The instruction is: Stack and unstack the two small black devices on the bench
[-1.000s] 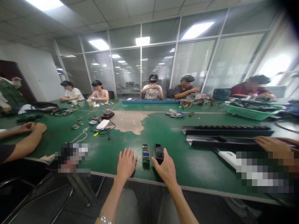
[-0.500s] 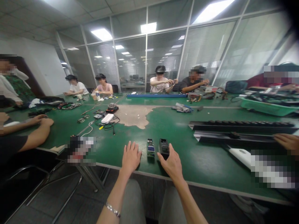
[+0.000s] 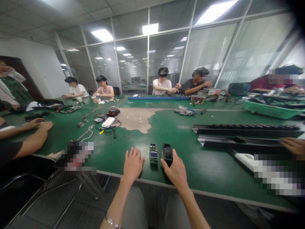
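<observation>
Currently, from my distant station, I have both hands low over the green-topped worktable (image 3: 181, 136), near its front edge. The left hand (image 3: 133, 165) lies palm down with fingers loosely extended, grasping nothing; the narrow green circuit-board assembly with a small blue panel (image 3: 153, 156) sits just beside it, on its right. The right hand (image 3: 176, 170) has thumb and fingers spread on either side of the black, box-shaped, plastic-looking housing (image 3: 167, 149). Thumb hides part of the near end, so whether I am pinching it or only bracketing it, I cannot tell.

Progress, as far as I can judge: board assembly and housing stand side by side with a strip of bare tabletop between them, so the two are separate and set out within reach. Neither is lifted; nothing joins them. I read this as a pause at one end of the handling, though I cannot settle which end. What remains is equally unclear to me: no tool or fastener shows between my hands, and the housing's inside is too dark to read.
</observation>
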The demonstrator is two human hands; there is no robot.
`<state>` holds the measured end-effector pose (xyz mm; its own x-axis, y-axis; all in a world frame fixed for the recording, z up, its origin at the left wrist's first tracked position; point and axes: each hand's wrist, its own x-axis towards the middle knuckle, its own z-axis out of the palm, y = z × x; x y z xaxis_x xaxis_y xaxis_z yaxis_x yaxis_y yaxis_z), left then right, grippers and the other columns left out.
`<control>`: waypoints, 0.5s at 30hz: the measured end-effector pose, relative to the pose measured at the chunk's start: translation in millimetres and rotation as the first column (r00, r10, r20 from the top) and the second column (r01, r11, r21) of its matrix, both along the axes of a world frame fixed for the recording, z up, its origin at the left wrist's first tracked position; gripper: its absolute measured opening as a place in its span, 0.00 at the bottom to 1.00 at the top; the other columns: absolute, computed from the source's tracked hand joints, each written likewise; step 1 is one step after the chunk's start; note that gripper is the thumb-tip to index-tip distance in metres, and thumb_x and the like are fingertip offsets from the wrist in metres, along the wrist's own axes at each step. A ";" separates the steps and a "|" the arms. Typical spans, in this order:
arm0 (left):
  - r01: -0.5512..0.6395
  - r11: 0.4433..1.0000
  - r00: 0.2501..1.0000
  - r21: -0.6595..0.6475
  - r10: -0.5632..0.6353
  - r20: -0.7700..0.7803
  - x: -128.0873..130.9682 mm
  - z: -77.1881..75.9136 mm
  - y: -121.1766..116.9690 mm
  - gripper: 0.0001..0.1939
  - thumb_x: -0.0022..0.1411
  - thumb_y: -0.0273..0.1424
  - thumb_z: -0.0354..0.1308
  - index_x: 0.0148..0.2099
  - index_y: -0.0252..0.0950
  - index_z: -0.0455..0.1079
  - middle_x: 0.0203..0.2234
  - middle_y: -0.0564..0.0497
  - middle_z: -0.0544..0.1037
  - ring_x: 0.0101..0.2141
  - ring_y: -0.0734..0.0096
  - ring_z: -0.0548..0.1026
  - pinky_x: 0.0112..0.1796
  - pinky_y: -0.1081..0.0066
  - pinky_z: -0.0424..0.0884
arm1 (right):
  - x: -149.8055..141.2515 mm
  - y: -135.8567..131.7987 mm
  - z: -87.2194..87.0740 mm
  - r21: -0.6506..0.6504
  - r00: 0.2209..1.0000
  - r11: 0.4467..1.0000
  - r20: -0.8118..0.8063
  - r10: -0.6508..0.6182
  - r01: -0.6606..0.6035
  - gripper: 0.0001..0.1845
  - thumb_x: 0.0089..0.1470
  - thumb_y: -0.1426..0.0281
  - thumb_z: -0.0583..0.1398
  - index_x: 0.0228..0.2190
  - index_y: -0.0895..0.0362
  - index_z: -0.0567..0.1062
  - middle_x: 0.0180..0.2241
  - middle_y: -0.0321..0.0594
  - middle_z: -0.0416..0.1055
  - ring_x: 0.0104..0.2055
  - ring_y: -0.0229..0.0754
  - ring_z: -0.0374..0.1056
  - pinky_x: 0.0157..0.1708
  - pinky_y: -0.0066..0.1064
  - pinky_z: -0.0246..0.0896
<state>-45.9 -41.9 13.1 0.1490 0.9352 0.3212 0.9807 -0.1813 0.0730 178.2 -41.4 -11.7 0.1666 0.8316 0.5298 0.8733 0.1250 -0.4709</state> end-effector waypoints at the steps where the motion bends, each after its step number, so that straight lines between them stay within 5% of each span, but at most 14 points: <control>1: 0.001 1.000 1.000 0.003 -0.001 -0.002 0.1 0.1 -0.1 0.27 0.72 0.42 0.37 0.65 0.37 0.60 0.64 0.45 0.62 0.64 0.55 0.55 0.62 0.50 0.51 | 0.0 0.1 0.0 -0.003 1.000 1.000 0.004 -0.001 0.001 0.45 0.56 0.51 0.55 0.62 0.72 0.55 0.57 0.62 0.64 0.58 0.58 0.61 0.56 0.45 0.58; 15: -0.003 1.000 1.000 -0.001 0.003 -0.008 -0.6 2.2 1.1 0.27 0.72 0.42 0.38 0.65 0.37 0.60 0.64 0.44 0.62 0.65 0.54 0.54 0.62 0.49 0.53 | -2.6 -3.0 5.1 -0.039 0.999 0.999 -0.050 -0.002 0.000 0.43 0.56 0.51 0.55 0.60 0.73 0.60 0.54 0.63 0.66 0.57 0.57 0.62 0.56 0.46 0.58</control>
